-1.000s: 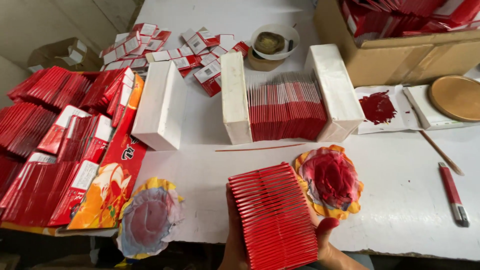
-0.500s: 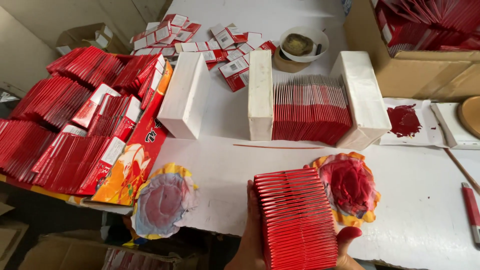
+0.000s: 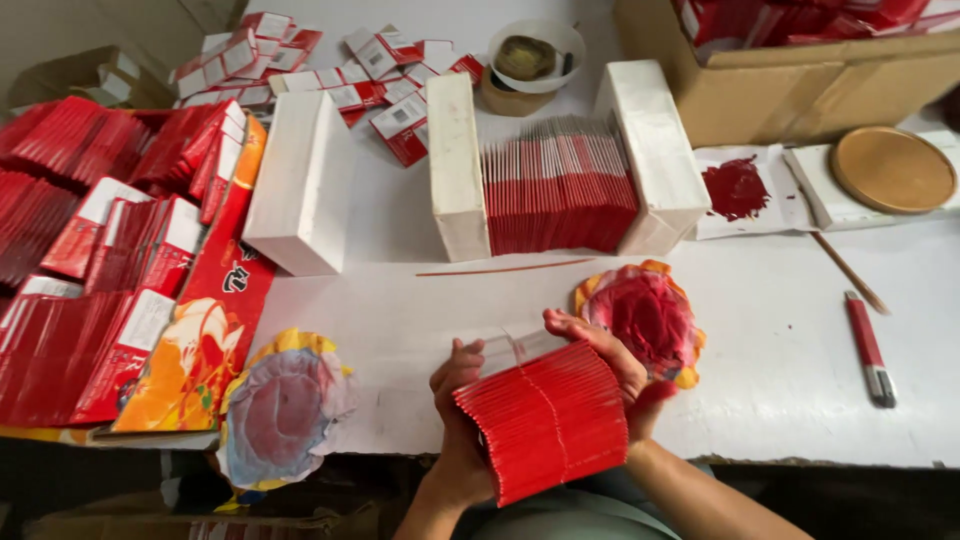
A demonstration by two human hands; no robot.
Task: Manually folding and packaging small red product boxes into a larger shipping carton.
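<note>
Both hands clasped a thick stack of red packets (image 3: pixel 545 420) at the near edge of the white desk (image 3: pixel 780 400), just in front of the person's body. The left hand (image 3: pixel 462 400) gripped the stack's left end with its fingers closed around it, and the right hand (image 3: pixel 610 365) curled over the top right corner, fingers likewise shut on the packets. Handling such a bundle well seemed to call for even pressure from both ends, so the thin packets stayed squared and none slipped out of the middle; a little clear wrapping (image 3: pixel 510 347) at the top edge looked liable to catch. The stack was uniformly bright red, made of many flat packets pressed edge to edge, ribbed along its face and bowed slightly. Just beside the right hand lay a red-stained round pad (image 3: pixel 643 318), and further back another row of red packets (image 3: pixel 560 185) stood between two white blocks.
</note>
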